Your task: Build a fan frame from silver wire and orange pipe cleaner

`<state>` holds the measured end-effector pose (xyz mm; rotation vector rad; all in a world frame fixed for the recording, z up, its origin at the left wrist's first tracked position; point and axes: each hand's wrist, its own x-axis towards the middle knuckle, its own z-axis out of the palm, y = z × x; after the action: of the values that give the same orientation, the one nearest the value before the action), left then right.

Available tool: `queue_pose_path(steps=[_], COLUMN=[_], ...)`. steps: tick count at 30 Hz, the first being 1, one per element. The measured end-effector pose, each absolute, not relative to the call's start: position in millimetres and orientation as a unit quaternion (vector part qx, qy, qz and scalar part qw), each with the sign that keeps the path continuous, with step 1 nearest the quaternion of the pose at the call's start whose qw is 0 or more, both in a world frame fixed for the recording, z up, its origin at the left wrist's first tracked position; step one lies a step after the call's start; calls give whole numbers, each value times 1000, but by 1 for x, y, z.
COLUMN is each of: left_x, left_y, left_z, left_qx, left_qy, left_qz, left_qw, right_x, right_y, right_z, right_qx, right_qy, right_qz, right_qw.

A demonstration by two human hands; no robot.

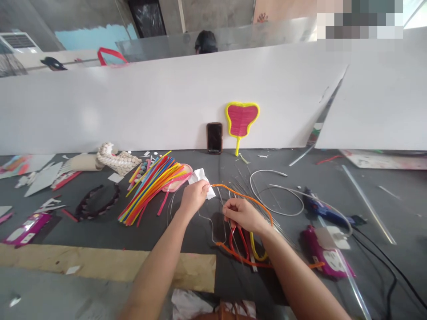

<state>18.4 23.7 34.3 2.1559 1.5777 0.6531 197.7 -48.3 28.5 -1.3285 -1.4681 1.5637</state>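
My left hand (194, 196) pinches one end of an orange fuzzy strip (248, 195), which looks like a pipe cleaner, wound on wire. From there it arcs right and passes under my right forearm. Its lower stretch comes back left and ends in thin bare wire (212, 226). Fingers curled together, my right hand (243, 214) hovers inside this loop; what its fingertips hold, if anything, is too small to make out. Below it lie red looped handles (246, 249) and a yellow one (255, 251), their tool partly hidden. White paper (200, 176) lies behind my left hand.
Coloured pipe cleaners (150, 191) lie left, near a dark braided band (96, 202). A phone (214, 138) and a yellow-edged red fan (242, 120) lean on the white partition (160, 106). Right are coiled wire (278, 213), a blue glue gun (323, 209), and a purple power strip (328, 258) with cords.
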Motion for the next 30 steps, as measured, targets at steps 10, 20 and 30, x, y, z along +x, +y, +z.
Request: queue_pose_path(steps=[10,20,30], left_x=[38,42,38], left_y=[29,37,47], left_z=[56,72,71], left_qx=[697,530,476], left_qy=[514,455,366], left_qz=[163,23,-37], left_qw=[473,715,799], right_x=[214,218,221], right_y=[-48,-48,-51], right_z=[37,35,39], right_qx=[-582,-551,-536], right_qy=[-593,-612,-617], right_qz=[307,376,370], right_qw=[465,425,442])
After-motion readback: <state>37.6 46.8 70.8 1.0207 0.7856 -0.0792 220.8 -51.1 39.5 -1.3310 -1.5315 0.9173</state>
